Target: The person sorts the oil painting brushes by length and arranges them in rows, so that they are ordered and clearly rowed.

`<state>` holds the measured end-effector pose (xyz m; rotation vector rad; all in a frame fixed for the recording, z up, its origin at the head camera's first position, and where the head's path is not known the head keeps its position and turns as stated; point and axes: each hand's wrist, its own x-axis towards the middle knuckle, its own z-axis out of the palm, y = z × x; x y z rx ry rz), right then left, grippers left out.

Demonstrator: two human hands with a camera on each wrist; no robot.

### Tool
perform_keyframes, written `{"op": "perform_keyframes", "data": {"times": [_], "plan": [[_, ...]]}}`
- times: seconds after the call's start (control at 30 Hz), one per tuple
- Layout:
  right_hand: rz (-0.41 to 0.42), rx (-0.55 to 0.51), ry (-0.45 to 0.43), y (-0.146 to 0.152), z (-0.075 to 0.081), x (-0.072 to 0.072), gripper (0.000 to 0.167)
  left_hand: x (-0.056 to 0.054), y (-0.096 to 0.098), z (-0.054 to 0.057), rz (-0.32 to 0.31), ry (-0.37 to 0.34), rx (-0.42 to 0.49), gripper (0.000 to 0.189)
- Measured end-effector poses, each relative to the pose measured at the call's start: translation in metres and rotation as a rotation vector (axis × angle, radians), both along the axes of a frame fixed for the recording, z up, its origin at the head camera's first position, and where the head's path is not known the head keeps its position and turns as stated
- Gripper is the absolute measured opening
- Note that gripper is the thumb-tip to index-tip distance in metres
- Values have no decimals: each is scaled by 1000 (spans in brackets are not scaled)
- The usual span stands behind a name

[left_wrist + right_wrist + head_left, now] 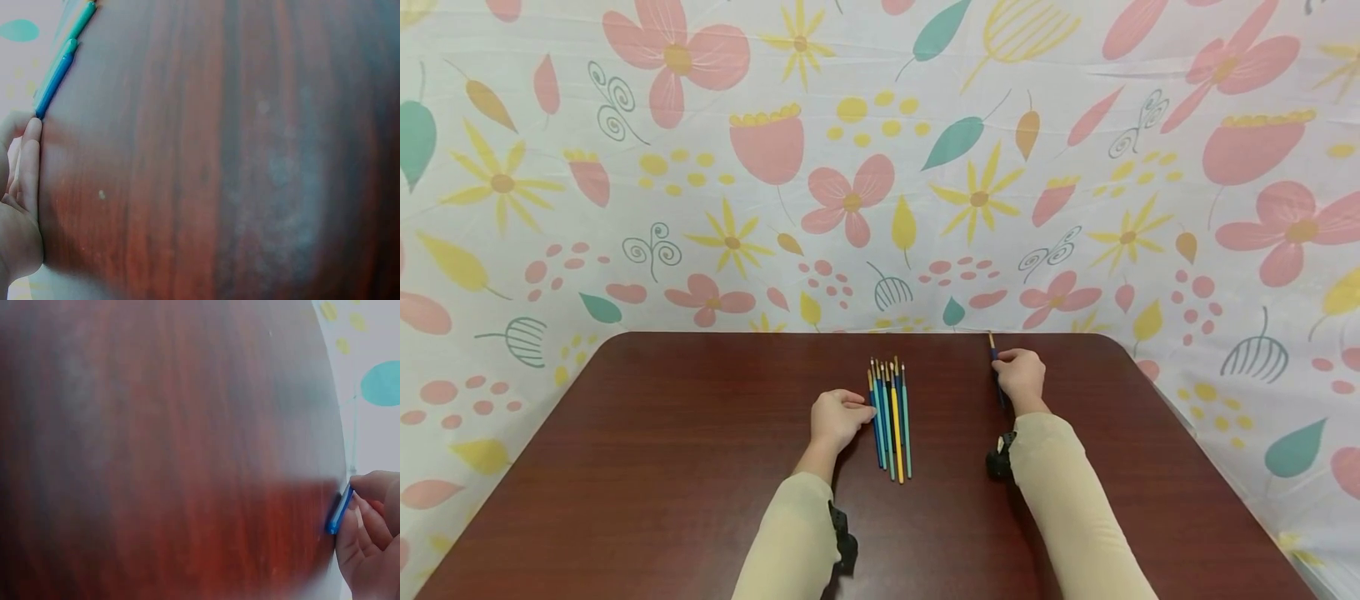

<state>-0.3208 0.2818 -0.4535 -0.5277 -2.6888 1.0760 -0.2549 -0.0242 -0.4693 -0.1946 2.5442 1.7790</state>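
Note:
Several slim paintbrushes [896,433] lie side by side mid-table, bristles toward the wall, with blue, teal and yellow handles. My left hand [837,419] is at the left side of this row, its fairly straight fingertips touching the outermost blue paintbrush [56,84]. Farther right, near the table's back edge, my right hand [1022,377] pinches a single dark blue paintbrush [995,354] between thumb and fingers. Its bristle end points to the wall. In the right wrist view, the blue handle end [339,515] sticks out of the pinch, close over the tabletop.
The dark red-brown wooden table [662,467] has rounded back corners. Right behind its back edge hangs a white cloth [850,283] printed with flowers and leaves. Black wrist cameras [844,542] are strapped at both sleeves.

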Motion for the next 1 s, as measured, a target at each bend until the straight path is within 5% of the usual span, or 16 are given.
{"op": "perform_keyframes", "data": {"times": [0.57, 1.0], "plan": [[-19, 3, -69, -2, 0, 0, 30, 0, 1, -3, 10, -1, -18, 22], [-1, -25, 32, -3, 6, 5, 37, 1, 1, -1, -8, 13, -23, 23]]}}
